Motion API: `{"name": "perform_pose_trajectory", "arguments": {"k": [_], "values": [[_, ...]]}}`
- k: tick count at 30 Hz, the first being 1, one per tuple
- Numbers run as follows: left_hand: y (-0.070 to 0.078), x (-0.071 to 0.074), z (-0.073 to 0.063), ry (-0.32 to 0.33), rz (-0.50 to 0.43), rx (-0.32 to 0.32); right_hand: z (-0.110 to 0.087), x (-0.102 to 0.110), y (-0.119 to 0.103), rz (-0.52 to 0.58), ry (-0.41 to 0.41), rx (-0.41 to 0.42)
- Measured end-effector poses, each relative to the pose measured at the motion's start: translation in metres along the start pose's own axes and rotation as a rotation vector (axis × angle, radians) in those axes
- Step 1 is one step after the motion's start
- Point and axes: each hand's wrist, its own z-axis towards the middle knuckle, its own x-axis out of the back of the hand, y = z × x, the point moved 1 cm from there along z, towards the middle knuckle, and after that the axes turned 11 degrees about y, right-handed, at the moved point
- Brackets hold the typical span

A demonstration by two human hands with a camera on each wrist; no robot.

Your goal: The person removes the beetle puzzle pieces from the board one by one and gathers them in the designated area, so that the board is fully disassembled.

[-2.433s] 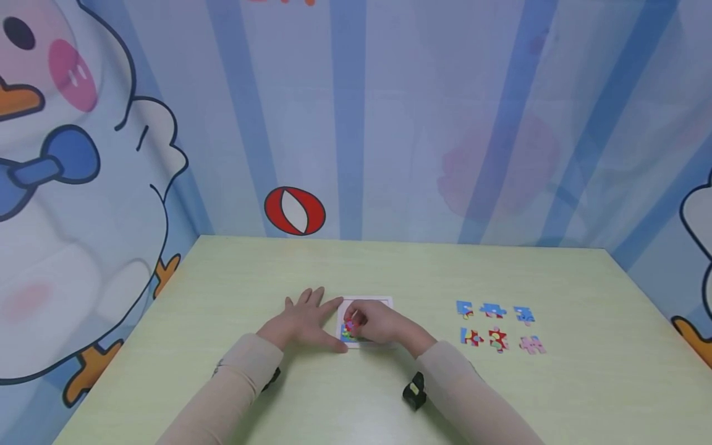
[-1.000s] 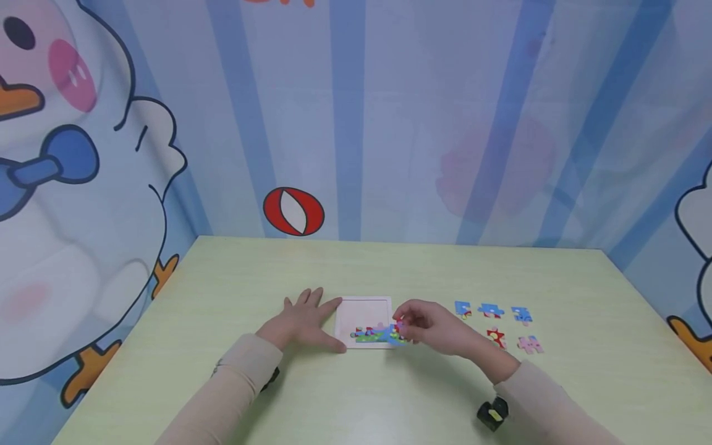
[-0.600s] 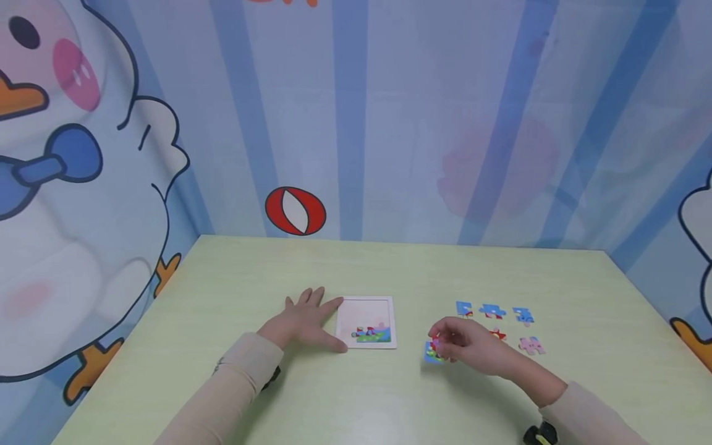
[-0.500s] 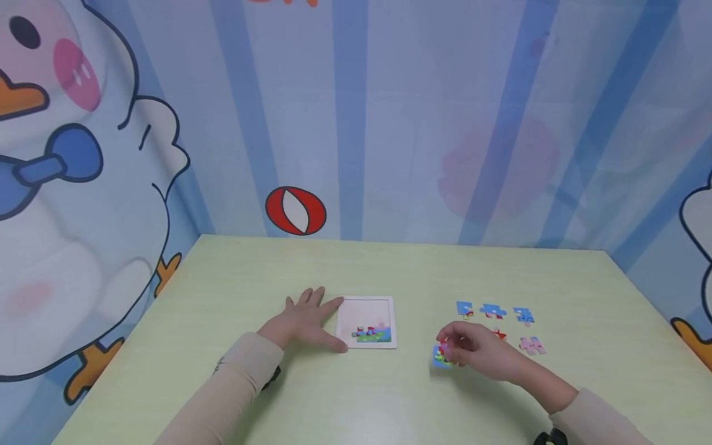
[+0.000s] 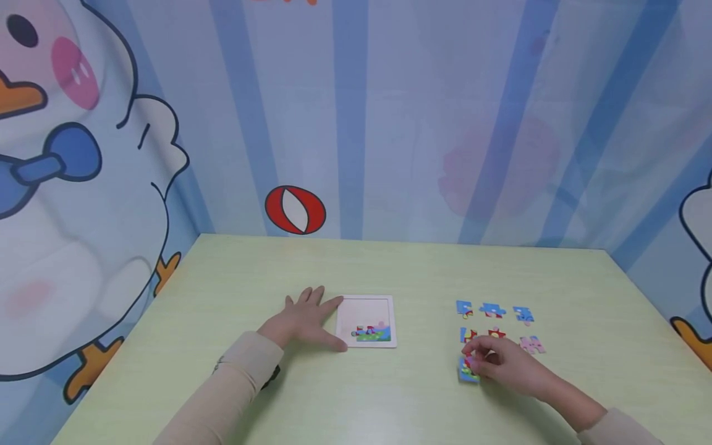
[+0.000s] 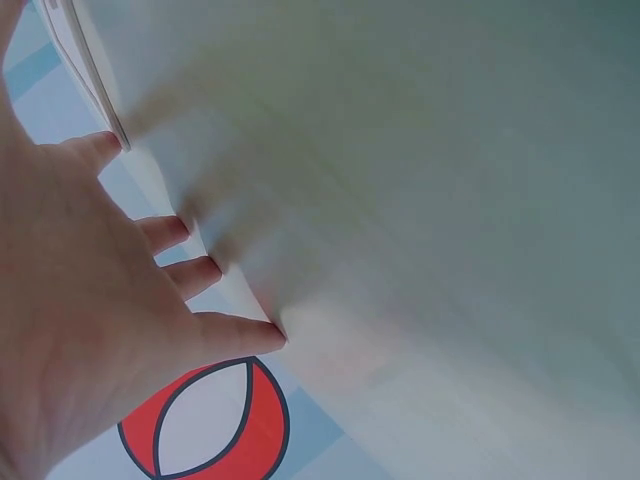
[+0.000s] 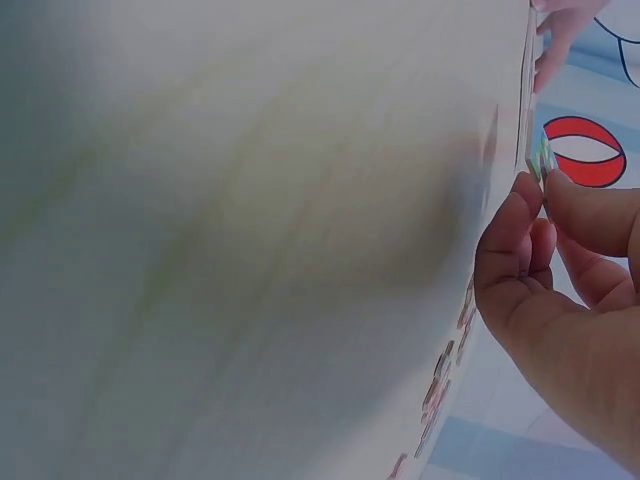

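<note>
My right hand (image 5: 508,366) pinches a jigsaw puzzle piece (image 5: 467,372) between thumb and fingertips, just in front of the loose pieces. That piece is blue, green and red; in the right wrist view the puzzle piece (image 7: 541,158) is seen nearly edge-on at the fingertips. My left hand (image 5: 305,322) lies spread at the left side of a white puzzle tray (image 5: 364,298), thumb and a fingertip right at its edge. Joined pieces (image 5: 374,334) with a green and blue picture lie along the tray's lower right. In the left wrist view, a fingertip of the left hand (image 6: 95,260) meets the tray's corner (image 6: 122,143).
Loose puzzle pieces lie in two rows on the right: a back row with a blue piece (image 5: 492,310), and a front row with a pink piece (image 5: 532,344). The right hand partly covers the front row. A printed curtain (image 5: 400,123) hangs behind the pale table (image 5: 250,266).
My right hand has pulled back from the tray and moved right and nearer, carrying the puzzle piece beside the loose ones. The left hand stays at the tray.
</note>
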Motion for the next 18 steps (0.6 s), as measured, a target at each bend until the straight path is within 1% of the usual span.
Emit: {"name": "perform_pose_trajectory", "arguments": {"k": [10,18], "values": [[0.0009,0.0016,-0.0012,-0.005,-0.006,0.001,-0.0054,0.0001,0.0046,-0.063,0.028,-0.01],[-0.0002,0.0002,-0.0006,0.002,-0.01,-0.002,-0.0065,-0.0002,0.0078,-0.18,0.066,0.039]]}}
